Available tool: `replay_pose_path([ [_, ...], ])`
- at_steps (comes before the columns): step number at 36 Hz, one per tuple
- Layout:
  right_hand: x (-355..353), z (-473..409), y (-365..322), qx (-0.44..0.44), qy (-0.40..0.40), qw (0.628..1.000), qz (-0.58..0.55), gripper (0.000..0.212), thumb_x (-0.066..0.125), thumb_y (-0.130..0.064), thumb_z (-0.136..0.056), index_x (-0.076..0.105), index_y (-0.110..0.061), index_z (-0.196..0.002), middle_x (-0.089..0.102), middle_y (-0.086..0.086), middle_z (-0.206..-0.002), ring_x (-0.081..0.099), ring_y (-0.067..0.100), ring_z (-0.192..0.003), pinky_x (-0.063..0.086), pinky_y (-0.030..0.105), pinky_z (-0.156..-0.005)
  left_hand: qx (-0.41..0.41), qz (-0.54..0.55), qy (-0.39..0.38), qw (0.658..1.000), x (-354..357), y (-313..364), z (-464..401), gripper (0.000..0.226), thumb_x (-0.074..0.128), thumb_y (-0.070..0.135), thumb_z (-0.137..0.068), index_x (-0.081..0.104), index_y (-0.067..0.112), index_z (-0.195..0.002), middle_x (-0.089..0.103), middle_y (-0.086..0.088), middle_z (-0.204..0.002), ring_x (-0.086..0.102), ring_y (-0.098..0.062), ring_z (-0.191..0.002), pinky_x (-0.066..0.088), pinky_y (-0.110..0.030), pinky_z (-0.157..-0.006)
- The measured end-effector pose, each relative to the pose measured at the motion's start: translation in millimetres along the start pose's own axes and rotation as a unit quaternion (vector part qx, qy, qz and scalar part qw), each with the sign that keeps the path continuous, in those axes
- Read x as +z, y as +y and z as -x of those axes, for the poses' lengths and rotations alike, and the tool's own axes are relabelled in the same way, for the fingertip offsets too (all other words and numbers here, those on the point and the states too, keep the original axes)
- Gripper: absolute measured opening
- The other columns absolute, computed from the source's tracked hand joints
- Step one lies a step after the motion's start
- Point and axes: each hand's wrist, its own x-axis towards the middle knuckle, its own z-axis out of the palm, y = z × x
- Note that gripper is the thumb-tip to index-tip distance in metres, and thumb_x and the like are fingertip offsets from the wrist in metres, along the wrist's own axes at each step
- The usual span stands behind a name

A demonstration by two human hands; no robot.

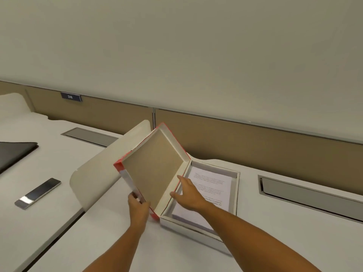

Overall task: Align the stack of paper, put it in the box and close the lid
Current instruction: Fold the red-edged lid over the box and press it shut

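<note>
The left hand (138, 205) is closed around the free front edge of the lid (155, 165), with the fingers wrapped over the white flap at the near corner, so it has a firm pinch on the cardboard. The right hand (188, 195) is open and holds nothing; its fingers are spread, the fingertips are near the hinge line where the lid meets the box (198, 227), and the palm hovers above the paper. I cannot tell if the fingertips really touch the lid.

The stack of paper (208, 185) already lies flat inside the box, printed side up, and its edges look quite even. The lid stands raised at a steep angle, hinged along the left side of the box, with the brown inside facing the camera and a red outside visible on its rim.

In my judgement only the closing is left. The lid is thin cardboard, light and a little flexible, so it may twist if it is pushed from one corner only; holding it in the middle of the free edge, or with both hands, would be safer. The right hand must leave the box before the lid comes down. The paper is light and slippery, so a quick closing could move the top sheets.

The box sits on a white desk (137, 242); a phone (38, 193) lies well apart on the left
</note>
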Motion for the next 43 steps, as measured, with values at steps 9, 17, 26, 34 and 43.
replay_pose_path([
  [9,-28.0,6.5,-29.7,0.059,0.080,0.943,-0.318,0.047,0.044,-0.047,-0.103,0.048,-0.021,-0.142,0.059,0.005,-0.137,0.063,0.022,-0.114,0.052,0.041,-0.098,0.108,-0.111,-0.049,0.987,25.7,9.4,29.8,0.057,0.060,-0.012,-0.085,0.038,0.008,-0.134,0.045,-0.010,-0.127,0.052,-0.025,-0.110,0.054,-0.037,-0.087],
  [17,-55.8,21.1,-25.8,0.083,0.139,0.815,-0.557,0.053,0.034,-0.057,-0.102,0.064,-0.018,-0.121,0.077,0.008,-0.105,0.074,0.028,-0.098,0.062,0.040,-0.084,0.190,-0.154,-0.088,0.966,36.2,-1.1,49.2,0.053,0.068,0.001,-0.086,0.040,0.022,-0.125,0.045,-0.001,-0.126,0.051,-0.019,-0.111,0.053,-0.043,-0.096],
  [26,-71.7,28.2,-9.4,0.145,0.155,0.779,-0.590,0.045,0.062,-0.048,-0.094,0.052,-0.021,-0.129,0.070,0.007,-0.113,0.069,0.028,-0.100,0.060,0.041,-0.079,0.263,-0.217,-0.112,0.933,38.0,-18.8,52.5,0.053,0.074,0.006,-0.082,0.041,0.030,-0.115,0.047,0.005,-0.115,0.054,-0.020,-0.104,0.056,-0.041,-0.094],
  [34,-78.7,34.9,10.4,0.173,0.157,0.793,-0.563,0.044,0.068,-0.029,-0.094,0.052,-0.017,-0.133,0.069,0.005,-0.114,0.068,0.028,-0.099,0.060,0.040,-0.072,0.276,-0.203,-0.149,0.927,9.2,-7.8,29.2,0.033,0.056,0.015,-0.074,0.055,0.037,-0.099,0.062,0.011,-0.096,0.064,-0.016,-0.092,0.057,-0.018,-0.064],
  [43,-82.0,51.2,42.0,0.187,0.113,0.815,-0.537,0.056,0.072,-0.042,-0.087,0.051,-0.024,-0.134,0.069,0.008,-0.119,0.068,0.033,-0.106,0.057,0.055,-0.092,-0.032,-0.296,-0.148,0.943,31.7,6.9,-11.8,0.042,0.050,0.037,-0.098,0.054,0.004,-0.122,0.060,-0.016,-0.118,0.060,-0.035,-0.110,0.050,-0.043,-0.097],
])
